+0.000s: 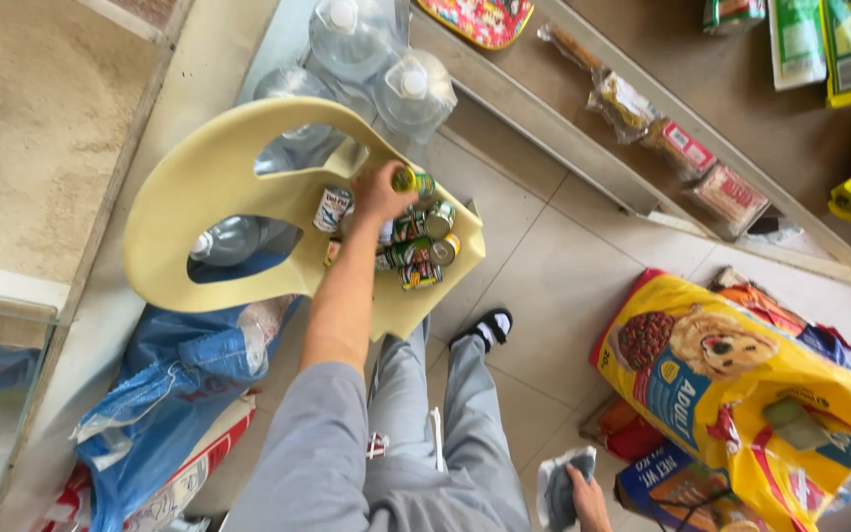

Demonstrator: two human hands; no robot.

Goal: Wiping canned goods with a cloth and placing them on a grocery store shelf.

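1. The left hand [378, 194] is clenched around a small round metal can with a green and yellow label [412, 181], gripping it from the side at the far end of an outstretched arm in a grey sleeve.
2. That can sits at the top of a cluster of similar short tins with shiny lids and paper labels [416, 246], heaped just below and to the right of the hand on the seat of a cream moulded plastic chair [199, 182].
3. The chair is smooth and curved, with two rounded cut-outs in its back, left of the hand; through them show clear plastic water jugs with white caps [352, 39], which stand beyond the hand.
4. Under the forearm, to its left, lies a crumpled blue plastic sack [164, 394] on top of a red and white woven bag.
5. The right hand [583, 493] hangs low by the person's side, closed on a soft grey cloth [558, 483].
6. Just right of that hand lies a large glossy yellow pet-food bag with a dog picture [731, 384], resting on other bags.
7. Pale square floor tiles [554, 266] lie open between the chair's seat edge and the yellow bag; a metal shelf rail runs diagonally beyond.
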